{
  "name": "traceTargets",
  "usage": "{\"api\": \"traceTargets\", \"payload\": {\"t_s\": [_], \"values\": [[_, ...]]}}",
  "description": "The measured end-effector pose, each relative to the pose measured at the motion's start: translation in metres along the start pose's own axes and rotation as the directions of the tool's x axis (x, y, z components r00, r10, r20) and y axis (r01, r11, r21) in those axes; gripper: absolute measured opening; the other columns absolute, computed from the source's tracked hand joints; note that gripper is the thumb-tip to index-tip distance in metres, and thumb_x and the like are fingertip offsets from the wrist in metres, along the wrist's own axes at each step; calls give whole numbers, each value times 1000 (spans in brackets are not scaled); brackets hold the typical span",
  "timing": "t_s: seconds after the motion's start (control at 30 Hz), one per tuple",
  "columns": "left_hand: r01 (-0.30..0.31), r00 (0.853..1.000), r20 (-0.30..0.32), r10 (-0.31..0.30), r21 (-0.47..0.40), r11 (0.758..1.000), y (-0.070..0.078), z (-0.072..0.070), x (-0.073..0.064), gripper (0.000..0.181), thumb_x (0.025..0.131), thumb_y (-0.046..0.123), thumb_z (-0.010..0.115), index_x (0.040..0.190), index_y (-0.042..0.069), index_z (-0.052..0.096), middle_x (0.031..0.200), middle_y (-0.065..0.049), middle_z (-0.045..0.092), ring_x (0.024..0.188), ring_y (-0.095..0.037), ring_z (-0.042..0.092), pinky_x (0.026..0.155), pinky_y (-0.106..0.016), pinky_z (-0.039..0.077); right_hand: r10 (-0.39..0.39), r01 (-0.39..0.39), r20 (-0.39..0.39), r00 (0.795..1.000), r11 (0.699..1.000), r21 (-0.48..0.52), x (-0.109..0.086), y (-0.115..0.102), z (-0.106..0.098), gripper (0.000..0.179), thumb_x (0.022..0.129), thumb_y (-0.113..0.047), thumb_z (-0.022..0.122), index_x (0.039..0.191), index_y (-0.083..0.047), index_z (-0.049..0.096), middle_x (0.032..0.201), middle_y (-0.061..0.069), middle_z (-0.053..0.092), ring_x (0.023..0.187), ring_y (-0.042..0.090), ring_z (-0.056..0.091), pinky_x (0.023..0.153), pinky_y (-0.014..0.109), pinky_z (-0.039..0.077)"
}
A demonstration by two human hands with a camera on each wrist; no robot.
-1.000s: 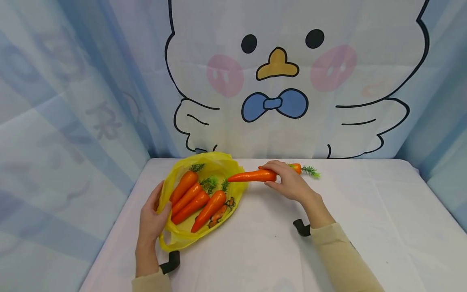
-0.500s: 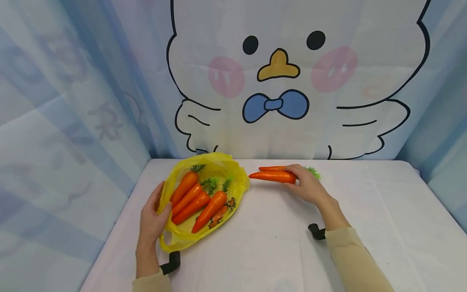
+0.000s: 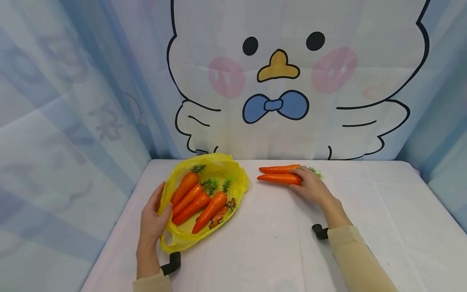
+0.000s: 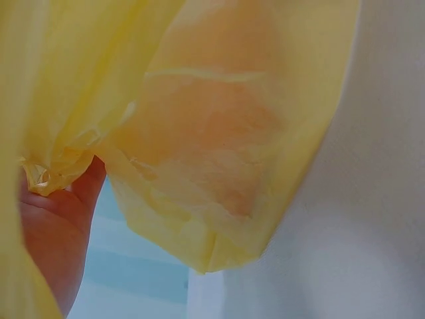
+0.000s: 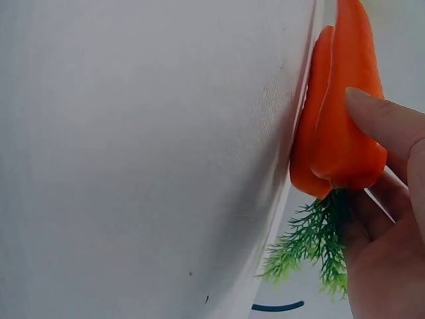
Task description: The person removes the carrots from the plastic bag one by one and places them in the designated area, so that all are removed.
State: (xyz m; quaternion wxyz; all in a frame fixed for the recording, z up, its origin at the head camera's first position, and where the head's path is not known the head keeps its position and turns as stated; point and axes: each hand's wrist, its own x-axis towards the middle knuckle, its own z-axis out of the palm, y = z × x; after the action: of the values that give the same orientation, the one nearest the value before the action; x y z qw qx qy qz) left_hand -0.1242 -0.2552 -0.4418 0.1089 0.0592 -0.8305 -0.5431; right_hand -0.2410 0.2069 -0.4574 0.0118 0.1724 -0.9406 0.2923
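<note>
In the head view, my left hand (image 3: 154, 217) grips the left rim of a yellow plastic bag (image 3: 227, 163), thumb inside. The bag lies with its mouth toward me. Several orange carrots with green tops, including this one (image 3: 209, 213), lie inside. My right hand (image 3: 311, 188) holds a carrot (image 3: 279, 179) by its thick end at the back of the table, tip pointing left. Just behind it, a second carrot (image 3: 277, 169) lies parallel. In the right wrist view, the thumb presses the held carrot (image 5: 352, 133); the second carrot (image 5: 305, 146) lies against it. Yellow plastic covers much of the left wrist view.
A white cloth covers the table (image 3: 255, 251). Behind it hangs a curtain (image 3: 273, 138) with a cartoon chick, and another blue-white curtain (image 3: 54, 162) stands on the left. A black wrist mount (image 3: 170, 263) sticks out by the left sleeve.
My right hand has moved right with the carrot, from the bag's mouth to beside the other carrot, and lowered it there. My left hand and the bag stay put.
</note>
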Motion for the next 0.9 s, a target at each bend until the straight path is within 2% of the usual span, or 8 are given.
{"api": "traceTargets", "payload": {"t_s": [0.27, 0.6, 0.9], "values": [[1, 1000, -7, -1, 7, 1000, -1, 0, 0, 64, 99, 3, 58, 158, 15, 36, 159, -5, 37, 144, -24, 35, 117, -40, 30, -5, 5, 5, 1000, 1000, -18, 0, 6, 0, 46, 91, -11, 74, 132, 4, 60, 132, 22, 54, 121, 41, 50, 109, 59, 37], [6, 1000, -7, -6, 5, 1000, 0, 0, 0, 65, 99, 3, 58, 158, 16, 36, 159, -4, 38, 145, -24, 35, 116, -41, 31, 39, -38, 32, 999, 998, -47, -1, 9, -3, 44, 91, -11, 73, 132, 3, 61, 138, 28, 51, 132, 48, 41, 112, 63, 29], [16, 1000, -12, -16, 10, 1000, 1, 1, -1, 64, 99, 4, 58, 158, 16, 36, 159, -5, 38, 144, -24, 35, 116, -42, 32, 8, -7, 19, 1000, 999, -50, -1, 7, -4, 42, 89, -6, 76, 127, 3, 64, 132, 23, 54, 124, 44, 46, 110, 60, 35]]}}
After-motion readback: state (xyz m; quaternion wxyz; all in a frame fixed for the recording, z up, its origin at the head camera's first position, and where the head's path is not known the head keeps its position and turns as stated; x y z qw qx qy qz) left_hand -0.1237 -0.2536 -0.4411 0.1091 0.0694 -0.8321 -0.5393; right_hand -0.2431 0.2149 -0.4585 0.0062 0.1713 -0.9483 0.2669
